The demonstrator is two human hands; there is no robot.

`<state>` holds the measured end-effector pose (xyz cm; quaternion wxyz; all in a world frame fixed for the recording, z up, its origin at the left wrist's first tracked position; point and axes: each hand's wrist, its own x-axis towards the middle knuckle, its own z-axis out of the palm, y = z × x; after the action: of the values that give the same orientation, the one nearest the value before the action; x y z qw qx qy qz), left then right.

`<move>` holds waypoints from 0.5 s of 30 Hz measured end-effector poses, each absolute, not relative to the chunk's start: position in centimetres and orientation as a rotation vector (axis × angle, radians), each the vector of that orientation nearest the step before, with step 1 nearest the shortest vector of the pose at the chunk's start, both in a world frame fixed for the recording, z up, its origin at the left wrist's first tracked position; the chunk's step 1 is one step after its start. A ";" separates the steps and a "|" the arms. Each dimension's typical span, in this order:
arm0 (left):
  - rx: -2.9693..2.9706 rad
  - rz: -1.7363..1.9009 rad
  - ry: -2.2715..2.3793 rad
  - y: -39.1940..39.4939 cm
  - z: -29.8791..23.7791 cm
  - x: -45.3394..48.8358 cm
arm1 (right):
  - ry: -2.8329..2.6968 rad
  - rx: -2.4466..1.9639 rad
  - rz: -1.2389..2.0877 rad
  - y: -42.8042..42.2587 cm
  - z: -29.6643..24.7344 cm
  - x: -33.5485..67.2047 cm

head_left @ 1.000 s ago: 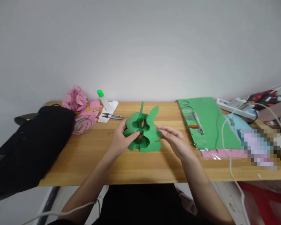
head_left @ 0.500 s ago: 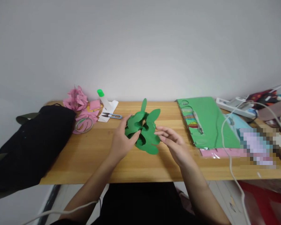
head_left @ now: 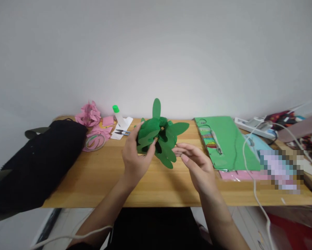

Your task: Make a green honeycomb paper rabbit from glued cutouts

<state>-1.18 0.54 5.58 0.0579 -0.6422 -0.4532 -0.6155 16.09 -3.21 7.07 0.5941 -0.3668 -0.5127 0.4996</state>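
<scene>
A green paper flower [head_left: 168, 139] with rounded petals is held above the table, its gaps and small yellowish centre facing me. My left hand [head_left: 137, 149] grips its left side, thumb in front and fingers behind. Close to its lower right, my right hand [head_left: 197, 165] has its fingers apart and curved; the fingertips reach toward the petals, and whether they touch is unclear. Thread snips [head_left: 122, 132] lie behind my left hand, partly hidden by it, near a white glue stick with a green cap [head_left: 118, 116].
On the left are a black bag [head_left: 41, 159], crumpled pink paper [head_left: 89, 114], and a tape roll [head_left: 95, 141]. A green paper pack [head_left: 231, 142] with a pen-like tool [head_left: 216, 141] lies right, beside a power strip [head_left: 254, 126] and a white cable [head_left: 253, 173]. The wooden table's front edge [head_left: 156, 201] is near me.
The green paper flower has been turned and raised slightly, its petals spreading more upward and rightward. My right hand has shifted right and a little down, away from the petals.
</scene>
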 end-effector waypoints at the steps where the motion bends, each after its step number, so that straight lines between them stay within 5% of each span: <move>1: -1.914 -1.856 -1.339 0.5 5.8 -1.2 | -1.194 -0.841 1.147 -3.3 7.1 16.0; 15: -1.734 -1.860 -1.049 0.1 8.5 -1.2 | -1.213 -0.827 0.910 -4.7 8.4 15.2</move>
<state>-1.19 0.12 8.47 0.1940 -0.6184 -0.3742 -0.6633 15.22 -4.66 8.41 0.6495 -0.3639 -0.5340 0.4006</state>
